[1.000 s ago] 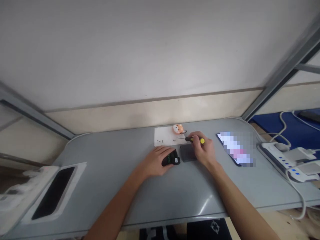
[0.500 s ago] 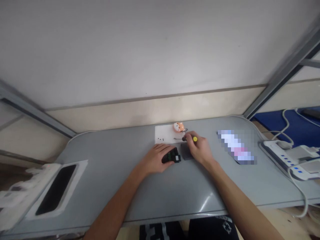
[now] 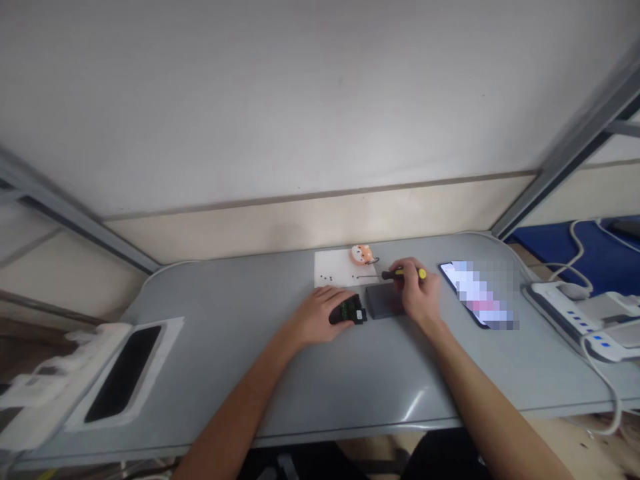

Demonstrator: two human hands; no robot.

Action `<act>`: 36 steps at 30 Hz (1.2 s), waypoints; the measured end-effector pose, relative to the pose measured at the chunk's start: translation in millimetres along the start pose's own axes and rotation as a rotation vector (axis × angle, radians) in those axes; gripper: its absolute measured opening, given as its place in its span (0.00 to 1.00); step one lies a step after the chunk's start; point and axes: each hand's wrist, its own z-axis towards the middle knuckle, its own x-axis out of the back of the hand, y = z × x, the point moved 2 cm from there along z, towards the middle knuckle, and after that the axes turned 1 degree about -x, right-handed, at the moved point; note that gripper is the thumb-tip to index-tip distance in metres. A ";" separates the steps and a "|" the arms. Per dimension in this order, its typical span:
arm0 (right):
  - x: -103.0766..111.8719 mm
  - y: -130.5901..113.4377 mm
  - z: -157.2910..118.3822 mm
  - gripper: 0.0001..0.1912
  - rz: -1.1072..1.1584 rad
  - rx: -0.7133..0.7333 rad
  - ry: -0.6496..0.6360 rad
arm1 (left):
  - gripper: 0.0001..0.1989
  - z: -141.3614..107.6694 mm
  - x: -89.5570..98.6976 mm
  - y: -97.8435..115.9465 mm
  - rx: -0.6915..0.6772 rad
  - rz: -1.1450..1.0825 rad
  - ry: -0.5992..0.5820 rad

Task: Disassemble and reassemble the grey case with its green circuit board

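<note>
Two bare hands at work on small parts at the back of a grey rounded worktable (image 3: 310, 373).

The table carries, from largest down: a white tray with a long black inset (image 3: 123, 373) at the left edge, a white power strip with blue lights (image 3: 575, 313) at the right, a dark-framed phone with a lit screen (image 3: 477, 293), a white sheet of paper (image 3: 337, 270) dotted with tiny dark screws, and a flat dark grey rectangular plate (image 3: 383, 301). The left hand (image 3: 320, 313) curls around a small black module with a green board (image 3: 350, 311) — pressed to the table, just left of the plate. The right hand (image 3: 417, 293) pinches a slim yellow-and-black screwdriver (image 3: 403, 273), its thin shaft pointing left over the paper, beside a small orange-and-white animal figurine (image 3: 361, 253).
</note>
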 end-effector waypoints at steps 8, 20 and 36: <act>2.6 1.2 -0.5 0.25 0.006 0.031 0.083 | 0.23 1.0 2.1 0.8 0.027 -0.014 -0.005; 1.8 -1.2 -3.0 0.25 0.068 0.026 0.040 | 0.22 1.5 1.0 -2.1 0.029 -0.010 0.000; -4.7 -6.7 -11.6 0.25 0.211 -0.046 -0.143 | 0.05 5.2 -0.8 0.5 -0.065 0.046 0.302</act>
